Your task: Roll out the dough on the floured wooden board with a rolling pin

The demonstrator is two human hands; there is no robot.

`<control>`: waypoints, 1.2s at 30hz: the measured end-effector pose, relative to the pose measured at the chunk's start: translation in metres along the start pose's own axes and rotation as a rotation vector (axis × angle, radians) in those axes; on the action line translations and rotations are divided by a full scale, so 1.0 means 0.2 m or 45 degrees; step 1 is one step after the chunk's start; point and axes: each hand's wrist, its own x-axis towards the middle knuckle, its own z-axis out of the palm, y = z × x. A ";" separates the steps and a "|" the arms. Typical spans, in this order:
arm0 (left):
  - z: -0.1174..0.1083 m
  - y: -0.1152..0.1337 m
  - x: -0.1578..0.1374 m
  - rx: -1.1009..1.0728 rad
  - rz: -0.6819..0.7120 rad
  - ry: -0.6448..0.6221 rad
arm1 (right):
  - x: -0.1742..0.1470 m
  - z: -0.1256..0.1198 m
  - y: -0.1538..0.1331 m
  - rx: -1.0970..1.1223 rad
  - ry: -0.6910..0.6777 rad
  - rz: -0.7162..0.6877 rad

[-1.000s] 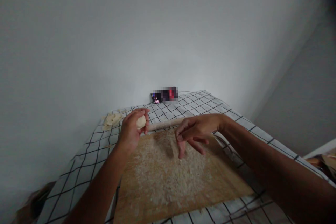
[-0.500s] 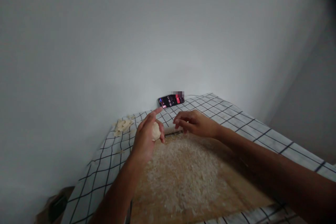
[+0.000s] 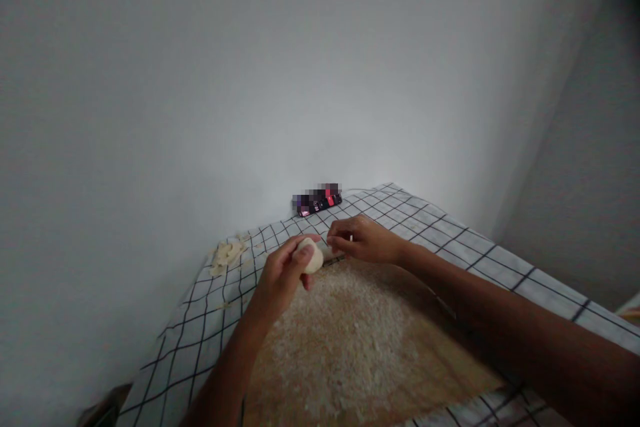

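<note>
A pale, rounded ball of dough (image 3: 313, 261) is held in my left hand (image 3: 283, 273), with the thumb pressed on its near side and the fingers around it. Just to the right, my right hand (image 3: 365, 239) is curled with its thumb and fingertips drawn together; whether anything is between them is hidden. Under and behind the right fingers lies a pale, rod-like piece (image 3: 328, 252), partly covered by both hands. Below the hands is a wooden board (image 3: 440, 353) dusted with white flour (image 3: 350, 327).
Scraps of dough (image 3: 229, 257) lie on the checked tablecloth (image 3: 470, 247) at the left. A phone (image 3: 320, 203) with a lit screen leans by the wall (image 3: 320, 80) at the table's back. A dark-topped brown object (image 3: 105, 407) stands low at the left.
My left hand has turned and moved right, its thumb now on top of the dough ball and its fingers closer to my right hand. The right hand stays curled in nearly the same place.
</note>
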 end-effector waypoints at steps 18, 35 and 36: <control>0.07 0.02 -0.25 1.257 0.296 -0.163 | 0.03 -0.03 0.17 0.058 0.079 0.127; 0.06 -0.20 -0.12 1.860 0.176 -0.208 | 0.06 -0.01 0.25 -0.028 0.208 0.040; 0.07 -0.21 -0.13 1.895 0.187 -0.180 | 0.06 -0.01 0.24 -0.002 0.236 0.044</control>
